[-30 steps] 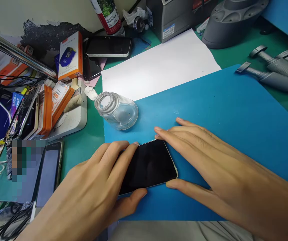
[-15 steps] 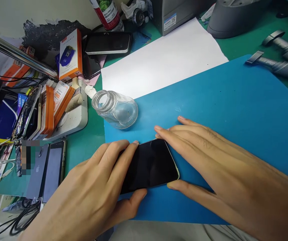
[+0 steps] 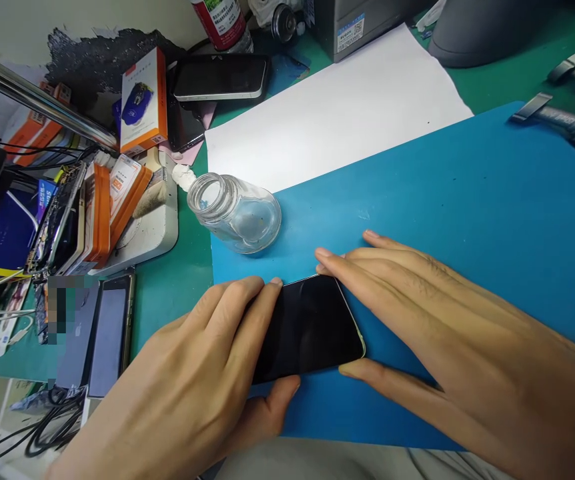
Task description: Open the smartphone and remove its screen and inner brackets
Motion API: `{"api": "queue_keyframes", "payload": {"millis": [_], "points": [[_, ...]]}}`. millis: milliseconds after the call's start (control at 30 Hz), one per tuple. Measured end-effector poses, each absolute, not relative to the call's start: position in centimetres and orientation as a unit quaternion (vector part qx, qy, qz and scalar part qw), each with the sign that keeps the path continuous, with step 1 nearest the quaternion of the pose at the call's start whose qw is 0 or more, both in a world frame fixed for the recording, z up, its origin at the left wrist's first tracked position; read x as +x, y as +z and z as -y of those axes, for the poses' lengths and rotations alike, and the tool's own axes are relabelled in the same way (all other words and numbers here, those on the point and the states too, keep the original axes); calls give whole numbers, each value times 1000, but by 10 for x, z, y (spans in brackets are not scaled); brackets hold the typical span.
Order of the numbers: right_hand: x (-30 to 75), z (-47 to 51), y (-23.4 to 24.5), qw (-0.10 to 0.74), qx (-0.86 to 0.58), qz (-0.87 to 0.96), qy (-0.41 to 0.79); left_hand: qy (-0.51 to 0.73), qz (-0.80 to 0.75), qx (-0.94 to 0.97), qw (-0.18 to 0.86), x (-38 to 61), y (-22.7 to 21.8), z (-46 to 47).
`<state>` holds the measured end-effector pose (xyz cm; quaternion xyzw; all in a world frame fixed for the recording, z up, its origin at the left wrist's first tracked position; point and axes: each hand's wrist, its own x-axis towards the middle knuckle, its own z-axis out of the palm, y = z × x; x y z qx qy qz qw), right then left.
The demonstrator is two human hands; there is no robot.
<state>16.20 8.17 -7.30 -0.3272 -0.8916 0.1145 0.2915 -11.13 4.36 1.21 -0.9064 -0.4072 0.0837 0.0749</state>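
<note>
A smartphone [image 3: 317, 327] with a dark screen lies face up on the blue mat [image 3: 417, 180], its pale frame edge showing at the right end. My left hand [image 3: 207, 360] covers the phone's left part, gripping it between the fingers on the far edge and the thumb on the near edge. My right hand [image 3: 432, 340] spans the right end, index fingertip at the far corner and thumb at the near corner; its other fingers are stretched out over the mat. Just beyond the phone, an open glass jar [image 3: 252, 217] stands on the mat.
White paper [image 3: 327, 127] lies behind the mat. At left are several orange-and-white boxes [image 3: 142, 100], a white device [image 3: 162, 227], other phones [image 3: 110, 340] and black cables [image 3: 42, 427]. A dark phone [image 3: 222, 77] lies at the back; metal-ended tools [image 3: 562, 120] are at far right.
The whole view has shifted slightly, so everything sits a little further right and higher. Both hands keep their places on the phone.
</note>
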Motion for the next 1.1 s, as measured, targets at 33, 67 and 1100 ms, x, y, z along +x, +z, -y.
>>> {"api": "queue_keyframes", "payload": {"millis": [33,67,1100], "points": [[162,-82,-73,292,-328,891,115,86,407,-906,75,-111,12,-44],[163,-81,-74,290,-326,892,117,86,407,-906,75,-110,12,-44],[163,-79,-79,297,-322,896,79,84,389,-912,100,-90,17,-55]]}}
